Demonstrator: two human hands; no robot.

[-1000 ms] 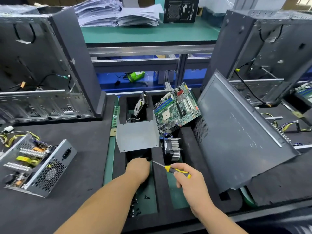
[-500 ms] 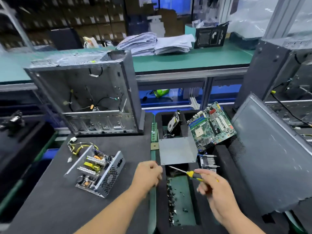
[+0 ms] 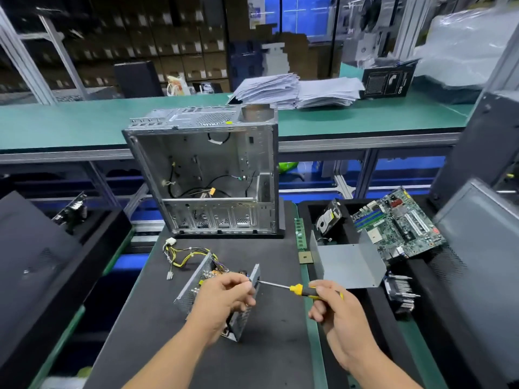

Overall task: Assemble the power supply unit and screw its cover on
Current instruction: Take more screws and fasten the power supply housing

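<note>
Bare left hand (image 3: 224, 297): lower centre of the frame, fingers curled over the open power supply unit (image 3: 213, 299), fingertips bunched at its right end plate; whether they pinch a screw cannot be told.
Right hand (image 3: 334, 310): lower right of centre, fingers wrapped round the yellow and black handle of the screwdriver (image 3: 295, 289), the shaft running left and slightly up, its tip at the end plate beside the left fingertips.
Power supply unit: lying tilted on the black mat (image 3: 146, 318) of the counter, lower centre; perforated metal walls, top uncovered, coils and yellow parts visible inside.
Wire bundle (image 3: 185, 255): yellow and black leads trailing from the unit toward the upper left, ending in white plugs.
Cover (image 3: 348, 262): bent grey sheet metal, right of the unit, propped on the black foam tray (image 3: 373, 310), apart from the unit.
Computer case (image 3: 207, 175): open, upright, behind the unit in the centre.
Motherboard (image 3: 398, 226): green, leaning in the tray at the right.
Heatsink (image 3: 401, 293): finned, just below the cover's right corner.
Paper stacks (image 3: 297, 91): on the green shelf in the upper centre.
</note>
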